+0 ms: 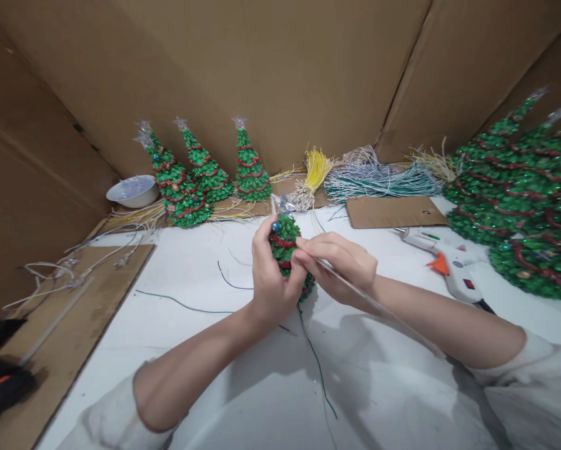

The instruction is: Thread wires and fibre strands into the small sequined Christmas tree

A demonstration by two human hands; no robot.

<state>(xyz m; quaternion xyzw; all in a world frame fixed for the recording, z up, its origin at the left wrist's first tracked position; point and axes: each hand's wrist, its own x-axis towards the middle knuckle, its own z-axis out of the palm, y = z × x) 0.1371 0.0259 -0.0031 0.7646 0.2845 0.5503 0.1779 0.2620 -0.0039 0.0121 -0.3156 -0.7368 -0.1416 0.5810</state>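
A small green sequin Christmas tree [285, 240] with red garland, a blue bead and a clear star on top is held over the white table [205, 350]. My left hand [271, 281] is wrapped around its left side and base. My right hand [339, 262] pinches a thin pale stick [378, 306] against the tree's right side; the stick runs back along my right forearm. A thin green wire [315, 359] trails from under the tree toward me.
Three finished small trees [205, 172] stand at the back left beside a white bowl [133, 190]. Yellow and green-white wire bundles [378, 178] lie at the back. A white glue gun [449, 269] and a pile of trees [524, 194] sit at right. Cardboard walls surround the table.
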